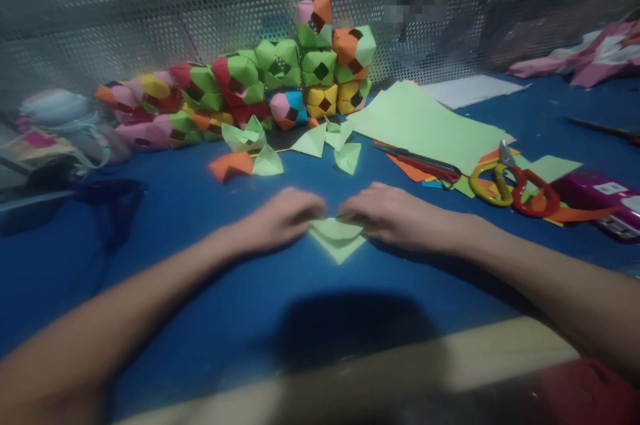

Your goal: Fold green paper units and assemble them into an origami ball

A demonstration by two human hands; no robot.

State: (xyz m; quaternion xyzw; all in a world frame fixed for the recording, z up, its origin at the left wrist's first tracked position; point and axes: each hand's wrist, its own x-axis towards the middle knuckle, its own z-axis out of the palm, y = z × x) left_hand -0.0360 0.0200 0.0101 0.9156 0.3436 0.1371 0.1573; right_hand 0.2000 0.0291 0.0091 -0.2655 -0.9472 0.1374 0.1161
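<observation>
A light green sheet of paper [339, 250], partly folded, lies on the blue table with one corner pointing toward me. My left hand [289, 215] grips its left side, fingers curled and a little blurred. On the opposite side my right hand [383, 215] pinches the paper near its top edge. Both sets of fingertips are close together and hide the paper's far part. Just beyond the hands are folded paper pieces: an orange one [231, 166], a pale green one [269, 161] and another green one [348, 157].
Colourful folded-paper cubes [280, 63] are stacked against a perforated metal panel [220, 5]. Green paper sheets [425, 125], a black-and-red cutter [425, 161], scissors [515, 188] and a purple box-like object [600, 197] lie to the right. A dark blue object [111, 201] is at left.
</observation>
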